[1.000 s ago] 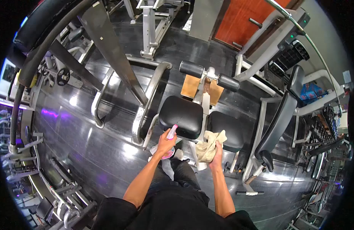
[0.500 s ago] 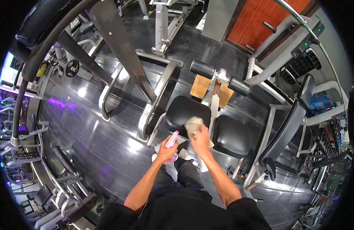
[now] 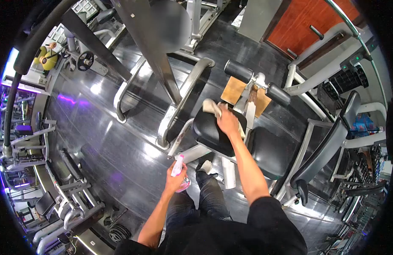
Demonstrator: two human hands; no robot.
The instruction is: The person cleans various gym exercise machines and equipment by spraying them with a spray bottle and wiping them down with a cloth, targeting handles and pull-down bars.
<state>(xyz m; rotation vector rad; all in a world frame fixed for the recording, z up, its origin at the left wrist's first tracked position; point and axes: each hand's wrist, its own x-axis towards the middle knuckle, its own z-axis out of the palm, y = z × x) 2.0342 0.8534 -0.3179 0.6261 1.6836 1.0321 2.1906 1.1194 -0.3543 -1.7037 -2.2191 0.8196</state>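
Observation:
My left hand [image 3: 175, 178] is wrapped round a clear spray bottle with a pink and white nozzle [image 3: 178, 165], held over the floor left of the bench. My right hand [image 3: 227, 120] grips a pale cloth [image 3: 211, 107] at the far part of the left black seat pad [image 3: 209, 132]. Part of the cloth hangs by the pad's right edge. A second black pad [image 3: 270, 155] lies to the right. Beyond the pads are two black foam rollers [image 3: 239, 71] on a metal post, above a wooden board [image 3: 234, 90].
A thick metal upright [image 3: 151, 55] and its curved floor frame [image 3: 185, 89] stand at the upper left. An inclined black backrest [image 3: 322, 146] is on the right. Weight machines [image 3: 73, 199] fill the lower left, and a reddish door [image 3: 296, 32] is at the back.
My right hand has moved the cloth forward over the left pad, to its far edge. My left hand has shifted left and lower with the bottle. The view has moved slightly.

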